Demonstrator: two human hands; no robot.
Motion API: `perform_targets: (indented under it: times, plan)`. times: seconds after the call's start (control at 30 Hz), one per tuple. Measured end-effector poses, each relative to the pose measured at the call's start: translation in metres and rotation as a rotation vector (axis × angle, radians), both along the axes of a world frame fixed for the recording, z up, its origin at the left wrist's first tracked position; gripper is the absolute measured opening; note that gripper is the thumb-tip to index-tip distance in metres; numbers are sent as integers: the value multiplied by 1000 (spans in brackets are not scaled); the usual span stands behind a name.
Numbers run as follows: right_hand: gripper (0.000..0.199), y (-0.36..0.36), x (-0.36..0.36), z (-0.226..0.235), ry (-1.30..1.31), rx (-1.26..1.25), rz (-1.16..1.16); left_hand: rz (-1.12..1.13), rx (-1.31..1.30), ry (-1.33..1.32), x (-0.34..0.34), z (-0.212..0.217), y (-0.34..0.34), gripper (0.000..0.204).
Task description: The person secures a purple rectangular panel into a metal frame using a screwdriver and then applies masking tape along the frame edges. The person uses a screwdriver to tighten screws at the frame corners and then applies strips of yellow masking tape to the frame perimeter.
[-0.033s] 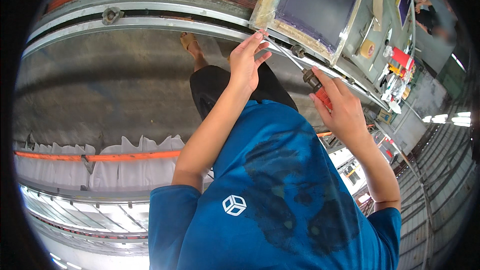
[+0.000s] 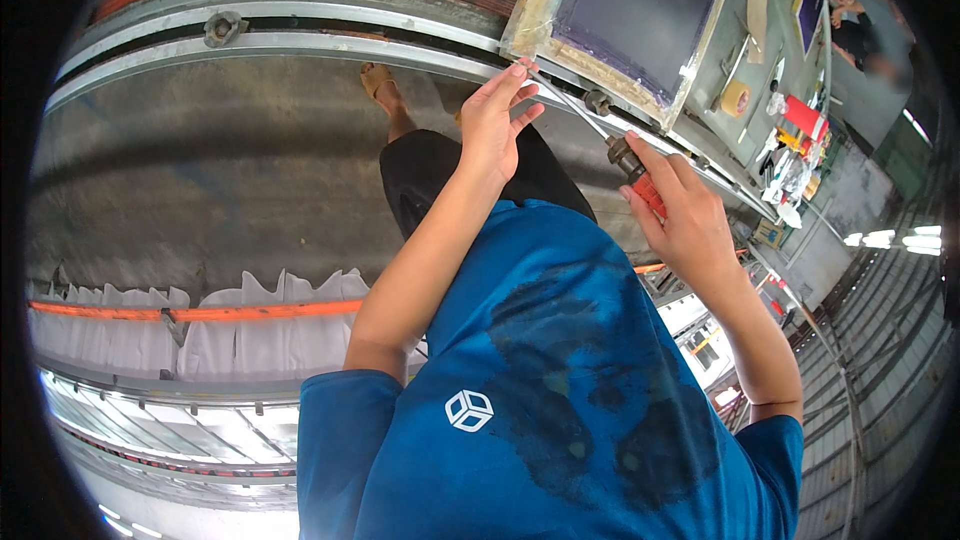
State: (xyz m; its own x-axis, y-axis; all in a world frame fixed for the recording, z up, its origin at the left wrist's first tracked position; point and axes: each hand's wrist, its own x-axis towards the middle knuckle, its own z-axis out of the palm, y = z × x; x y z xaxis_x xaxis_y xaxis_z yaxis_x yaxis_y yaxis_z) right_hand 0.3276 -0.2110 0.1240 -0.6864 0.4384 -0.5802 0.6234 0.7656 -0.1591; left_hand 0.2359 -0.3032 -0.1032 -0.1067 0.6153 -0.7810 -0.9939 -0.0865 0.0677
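The right grip (image 2: 690, 220) is closed around the red handle of a slim metal tool (image 2: 575, 108), index finger laid forward along its dark collar, probably to steer it; the left grip (image 2: 490, 125) is nearly closed, thumb and forefinger pinching the far end while the other fingers stand spread. Taking the middle of the rod as the clock's centre, the left fingertips sit at ten o'clock and the right grip at four, so the tool slants across between them; holding both ends likely keeps so thin a rod steady. A dark clamp knob (image 2: 597, 102) lies just beside it at three, and at one the framed screen (image 2: 527, 25) rests on the desk (image 2: 722, 40), its near corner close by the left fingertips; whether they touch it I cannot tell. The metal rail (image 2: 350, 47) runs along the near edge of the desk, passing behind the rod, and carries another knob (image 2: 225, 29) a little past nine. That frame and rail leave little room from twelve round to three, where a tape roll (image 2: 735, 98) and a red container (image 2: 805, 117) stand farther out. The freer side is toward nine, over grey floor (image 2: 250, 140), with white cloth (image 2: 290, 285) and an orange bar (image 2: 260, 313) well apart at eight.
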Motion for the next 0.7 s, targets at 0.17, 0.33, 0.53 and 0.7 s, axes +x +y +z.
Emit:
perform_targets:
  times: [0.17,0.33,0.53,0.7]
  plan:
    - [59,5,-4,3,-29,11,53,-48,-38,-16,-3,3,2,33]
    - [59,8,-7,2,-12,-10,64,-60,-51,-29,-6,5,3,33]
    - [57,13,-15,6,-26,15,140,-58,-67,-55,-7,6,5,32]
    - [54,20,-28,12,-41,31,220,-48,-66,-70,-7,7,5,31]
